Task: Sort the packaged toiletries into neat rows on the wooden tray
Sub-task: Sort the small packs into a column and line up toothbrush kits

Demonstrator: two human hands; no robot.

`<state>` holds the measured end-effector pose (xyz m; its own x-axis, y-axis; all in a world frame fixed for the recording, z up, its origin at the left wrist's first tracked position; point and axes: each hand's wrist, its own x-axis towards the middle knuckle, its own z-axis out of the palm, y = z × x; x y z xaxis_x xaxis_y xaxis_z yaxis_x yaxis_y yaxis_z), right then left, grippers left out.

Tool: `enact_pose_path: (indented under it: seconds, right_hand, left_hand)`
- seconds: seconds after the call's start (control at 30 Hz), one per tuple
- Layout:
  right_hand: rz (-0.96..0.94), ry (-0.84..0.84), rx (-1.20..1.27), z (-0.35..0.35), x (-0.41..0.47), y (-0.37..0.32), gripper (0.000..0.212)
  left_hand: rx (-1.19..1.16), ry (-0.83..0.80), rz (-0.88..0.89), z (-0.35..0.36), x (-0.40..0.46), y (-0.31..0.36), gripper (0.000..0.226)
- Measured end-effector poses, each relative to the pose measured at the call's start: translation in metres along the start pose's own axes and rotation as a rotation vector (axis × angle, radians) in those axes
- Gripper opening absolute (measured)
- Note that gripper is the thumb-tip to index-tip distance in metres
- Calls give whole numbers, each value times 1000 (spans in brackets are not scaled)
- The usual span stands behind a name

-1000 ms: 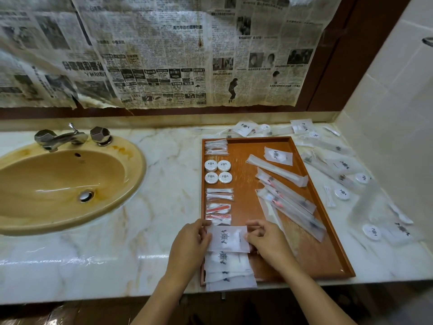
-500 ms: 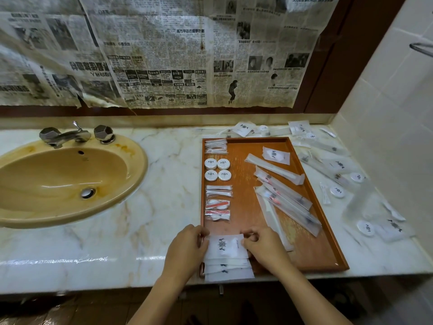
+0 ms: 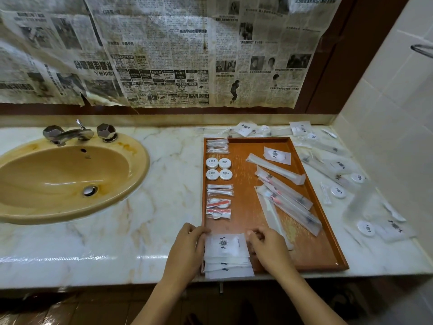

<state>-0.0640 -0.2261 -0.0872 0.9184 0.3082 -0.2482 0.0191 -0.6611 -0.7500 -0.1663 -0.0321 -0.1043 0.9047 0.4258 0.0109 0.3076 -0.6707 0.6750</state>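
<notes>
Dim, warm indoor light; wide-angle view, soft toward the edges.
Light falls from above; a pale glare streak runs along the front lip of the marble counter (image 3: 98, 256) at lower left; a weaker sheen sits inside the yellow basin (image 3: 70, 181); shadows are soft and short; straight lines bow near the frame borders; the newspaper (image 3: 150, 52) print at top is smeared; clear packets (image 3: 360, 207) at right blur into the counter; the floor along the bottom is near black.

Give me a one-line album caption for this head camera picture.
Both hands, left hand and right hand, square up a stack of white sachets at the wooden tray's near-left corner.
</notes>
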Motion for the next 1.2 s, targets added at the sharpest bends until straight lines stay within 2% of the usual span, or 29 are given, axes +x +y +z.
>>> enact_pose_path:
  seconds: [0.1, 0.23, 0.37, 0.43, 0.5, 0.63, 0.77, 0.87, 1.0, 1.1, 1.2]
  right_hand:
    - [27, 83, 203, 3, -5, 6, 26]
    - [15, -20, 563, 15, -15, 1, 41]
    - [14, -66, 646, 23, -20, -8, 52]
    - [12, -87, 659, 26, -21, -10, 54]
    - [5, -114, 637, 29, -22, -10, 54]
    - [3, -119, 622, 29, -22, -12, 36]
    - [-19, -79, 489, 19, -17, -14, 44]
    - [-80, -102, 222, 6, -7, -16, 32]
    - [-167, -171, -53, -1, 7, -14, 30]
    - [-192, -200, -130, -3, 10, -12, 30]
    - [-221, -215, -173, -3, 10, -13, 31]
  left_hand:
    - [-270, 132, -39, 2, -8, 5, 31]
    - [-738, 161, -98, 12, -16, 18, 47]
    - [-941, 142, -38, 23, -20, 34, 48]
    - [-956, 145, -31, 24, -20, 40, 47]
    - [-946, 151, -32, 25, -20, 42, 46]
    - [-905, 108, -14, 24, -21, 42, 46]
    - [-790, 83, -24, 20, -13, 29, 46]
    - [-505, 21, -68, 13, -2, 19, 49]
    - [-9, -126, 33, 0, 14, 15, 55]
    - [118, -166, 102, -3, 20, 12, 57]
    - [159, -175, 97, -2, 20, 9, 54]
